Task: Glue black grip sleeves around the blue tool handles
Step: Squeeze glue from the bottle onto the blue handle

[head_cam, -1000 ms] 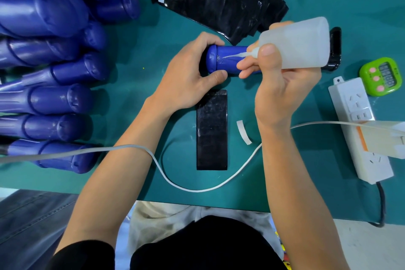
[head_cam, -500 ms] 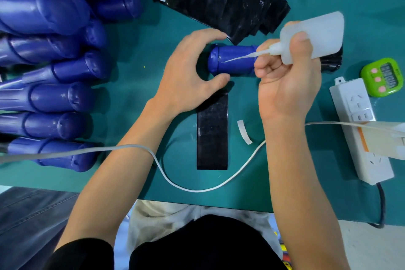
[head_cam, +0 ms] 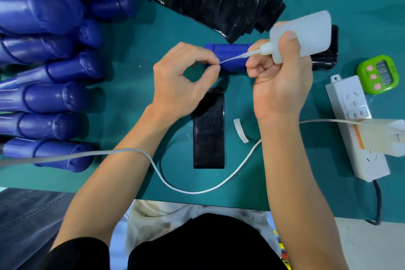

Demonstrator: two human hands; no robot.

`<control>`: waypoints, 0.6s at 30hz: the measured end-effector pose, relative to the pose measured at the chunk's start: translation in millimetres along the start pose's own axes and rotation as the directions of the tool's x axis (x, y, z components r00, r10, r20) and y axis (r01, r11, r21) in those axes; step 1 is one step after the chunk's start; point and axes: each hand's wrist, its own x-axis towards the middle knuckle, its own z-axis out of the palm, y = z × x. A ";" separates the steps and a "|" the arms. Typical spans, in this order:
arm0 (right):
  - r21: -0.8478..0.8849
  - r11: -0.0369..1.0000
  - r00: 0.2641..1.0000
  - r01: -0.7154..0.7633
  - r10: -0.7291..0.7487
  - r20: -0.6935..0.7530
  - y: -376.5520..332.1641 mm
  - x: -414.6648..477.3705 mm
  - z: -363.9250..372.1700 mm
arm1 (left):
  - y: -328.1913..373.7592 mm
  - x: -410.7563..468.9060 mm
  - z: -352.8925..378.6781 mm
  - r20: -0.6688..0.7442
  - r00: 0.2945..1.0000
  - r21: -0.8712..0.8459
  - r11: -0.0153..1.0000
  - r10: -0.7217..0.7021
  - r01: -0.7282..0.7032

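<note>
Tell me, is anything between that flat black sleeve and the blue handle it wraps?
Only the left hand: it sits above the black grip sleeve's far end, just before the blue handle, pinching the glue bottle's nozzle. Nothing else visible lies between them.

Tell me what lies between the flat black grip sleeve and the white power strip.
Head view: a small curved white paper strip, the right forearm and a thin white cable.

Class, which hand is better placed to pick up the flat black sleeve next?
Left, probably: the left hand only pinches the nozzle tip, close to the black sleeve; the right hand grips the glue bottle.
</note>
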 end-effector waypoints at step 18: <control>-0.069 0.998 0.999 -0.001 0.004 0.045 3.7 -4.2 2.6 | 8.1 4.1 5.4 -0.039 0.989 0.031 0.989 -0.144 0.145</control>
